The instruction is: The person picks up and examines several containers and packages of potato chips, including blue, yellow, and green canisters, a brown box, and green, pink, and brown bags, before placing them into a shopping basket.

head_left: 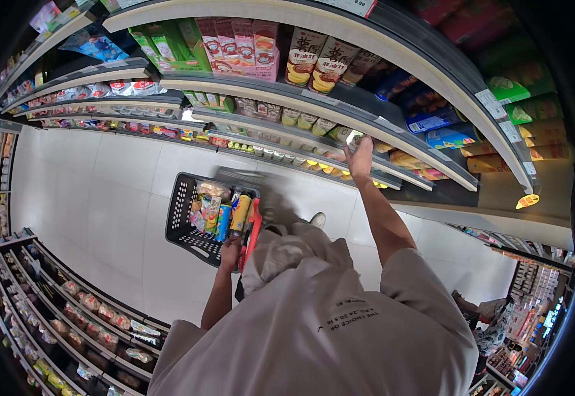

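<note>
The largest thing was the long shelf rack (198,86), which curved above the black basket (177,214) and went on far to the right of it. A pale tiled floor (89,185) extended under the basket and to its left, and a second rack (69,276) stood below and to the left of the basket. The basket itself had walls with many holes and a red handle (254,228) along its right side. On the shelf rack, above the basket, stood a group of pink boxes (241,53), and a little more to the right were tall boxes (304,58) with dark lettering. The right hand (361,155) was stretched to a lower shelf, up and to the right of the basket; its fingers were bent about a small green-and-white pack (353,136), though I cannot tell if the grip was fully closed. The left hand (231,252) was at the lower right corner of the basket, close to the handle, with curled fingers; what exactly they gripped, I cannot tell. Inside the basket, at its right part, a yellow cylinder (240,212) lay tilted, and just beside it was a slimmer blue cylinder (223,222).
</note>
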{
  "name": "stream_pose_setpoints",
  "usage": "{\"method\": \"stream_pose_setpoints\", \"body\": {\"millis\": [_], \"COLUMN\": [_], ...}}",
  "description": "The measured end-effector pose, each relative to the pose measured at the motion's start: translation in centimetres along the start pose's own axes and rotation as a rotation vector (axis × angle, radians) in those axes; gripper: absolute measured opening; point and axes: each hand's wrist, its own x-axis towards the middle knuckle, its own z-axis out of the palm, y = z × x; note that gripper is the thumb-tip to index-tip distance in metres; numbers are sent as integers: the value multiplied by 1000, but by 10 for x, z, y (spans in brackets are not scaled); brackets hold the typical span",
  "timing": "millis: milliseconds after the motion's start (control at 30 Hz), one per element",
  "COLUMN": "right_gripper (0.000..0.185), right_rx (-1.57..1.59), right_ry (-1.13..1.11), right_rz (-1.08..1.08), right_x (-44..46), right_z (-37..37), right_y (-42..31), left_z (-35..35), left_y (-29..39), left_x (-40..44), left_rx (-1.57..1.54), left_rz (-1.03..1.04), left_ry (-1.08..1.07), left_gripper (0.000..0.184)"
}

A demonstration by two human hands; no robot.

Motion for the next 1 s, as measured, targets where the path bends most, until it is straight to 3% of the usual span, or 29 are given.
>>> {"method": "stream_pose_setpoints", "body": {"millis": [100, 200, 267, 367, 433, 500, 600, 633, 700, 767, 833, 900, 933, 1000], "right_gripper": [41, 47, 50, 54, 50, 41, 38, 36, 35, 34, 36, 41, 42, 49], "right_rx": [3, 16, 103, 211, 671, 1075, 1223, 1312, 1401, 1694, 1697, 1899, 1963, 1923], "right_ry": [-61, 163, 234, 305, 301, 117, 4, -38, -65, -137, -127, -236, -256, -299], "right_rz": [24, -184, -180, -70, 85, 170, 112, 113, 115, 329, 344, 395, 420, 376], "right_x": [-3, -17, -29, -42, -46, -43, -41, -41, -39, -36, -34, -35, -34, -34], "right_z": [-4, -21, -41, -86, -109, -137, -156, -157, -165, -176, -182, -188, -193, -193], "right_y": [-2, -17, -40, -92, -115, -139, -156, -162, -177, -191, -199, -210, -217, -214], "left_z": [-9, -12, 0, 25, 47, 75, 104, 110, 118, 121, 123, 125, 124, 123], "left_y": [12, 41, 80, 123, 143, 180, 207, 218, 235, 235, 236, 238, 237, 238], "left_x": [3, -1, -23, -42, -48, -81, -124, -142, -169, -176, -195, -225, -222, -233], "left_rx": [129, 287, 294, 191, 157, -67, -448, -434, -547, -528, -515, -246, -62, 15], "left_rz": [155, 317, 369, 537, 561, 409, 173, 170, 24, 33, 43, 458, 641, 712], "left_ry": [42, 119, 118, -43, -123, -437, -884, -892, -1635, -1682, -1724, -1113, -1027, -948], "left_gripper": [24, 28, 28, 29, 30, 40, 62, 62, 72, 78, 85, 93, 94, 94]}}
